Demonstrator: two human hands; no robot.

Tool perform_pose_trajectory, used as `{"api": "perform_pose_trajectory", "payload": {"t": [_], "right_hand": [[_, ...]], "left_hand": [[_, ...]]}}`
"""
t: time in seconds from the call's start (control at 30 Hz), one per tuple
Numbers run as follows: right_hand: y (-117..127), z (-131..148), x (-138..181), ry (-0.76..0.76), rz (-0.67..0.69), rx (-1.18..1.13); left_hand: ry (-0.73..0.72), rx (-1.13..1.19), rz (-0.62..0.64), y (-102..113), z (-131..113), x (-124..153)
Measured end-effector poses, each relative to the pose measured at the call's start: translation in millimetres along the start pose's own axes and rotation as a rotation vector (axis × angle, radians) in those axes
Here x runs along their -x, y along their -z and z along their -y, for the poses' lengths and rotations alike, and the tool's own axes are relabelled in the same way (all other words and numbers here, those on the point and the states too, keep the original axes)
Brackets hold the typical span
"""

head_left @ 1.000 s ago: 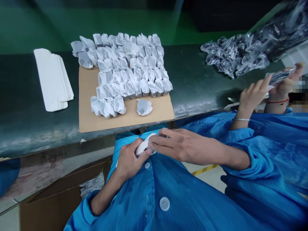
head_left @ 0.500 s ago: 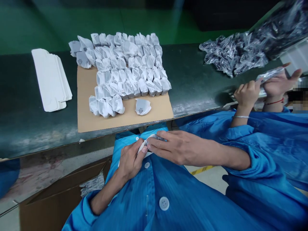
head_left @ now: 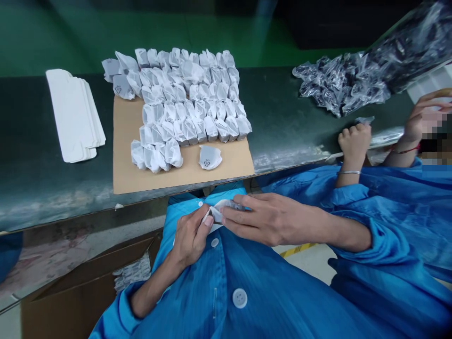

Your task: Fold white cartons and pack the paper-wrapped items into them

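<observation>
My left hand (head_left: 190,235) and my right hand (head_left: 261,219) meet against my blue coat, just below the table edge. Both are closed on a small item in a white foam pouch (head_left: 221,209), fingers pinching its ends. On the dark table ahead lies a brown cardboard sheet (head_left: 134,165) carrying several rows of wrapped white pouches (head_left: 190,103). One wrapped pouch (head_left: 210,157) lies apart, nearest to me.
A stack of flat white card blanks (head_left: 76,115) lies at the table's left. A heap of clear bags with dark parts (head_left: 353,80) sits at the right. A co-worker's hands (head_left: 355,141) work there. An open cardboard box (head_left: 88,287) stands on the floor below.
My fingers have shifted slightly on the pouch, folding it tighter. The co-worker's hands have lowered to the table, one fist now closed on the edge.
</observation>
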State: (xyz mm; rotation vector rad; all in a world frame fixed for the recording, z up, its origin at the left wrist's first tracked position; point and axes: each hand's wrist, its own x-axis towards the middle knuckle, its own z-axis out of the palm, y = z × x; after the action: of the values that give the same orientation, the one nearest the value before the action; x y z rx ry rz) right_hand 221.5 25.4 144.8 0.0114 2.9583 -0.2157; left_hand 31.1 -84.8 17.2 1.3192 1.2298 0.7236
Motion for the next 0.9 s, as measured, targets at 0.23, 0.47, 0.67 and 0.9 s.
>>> {"api": "perform_pose_trajectory", "payload": {"t": [0.23, 0.47, 0.67, 0.9], "right_hand": [[5, -13, 4, -0.159, -0.218, -0.125], [-21, 1, -8, -0.103, -0.269, -0.039], [-23, 3, -11, -0.016, -0.067, -0.122], [-38, -1, -17, -0.463, -0.250, -0.559]], "left_hand": [[-0.020, 0.041, -0.004, 2, -1, 0], [0.003, 0.129, -0.025, 5, 6, -2], [-0.016, 0.066, 0.131, 5, 7, -2], [0.132, 0.014, 0.242, 24, 5, -11]]}}
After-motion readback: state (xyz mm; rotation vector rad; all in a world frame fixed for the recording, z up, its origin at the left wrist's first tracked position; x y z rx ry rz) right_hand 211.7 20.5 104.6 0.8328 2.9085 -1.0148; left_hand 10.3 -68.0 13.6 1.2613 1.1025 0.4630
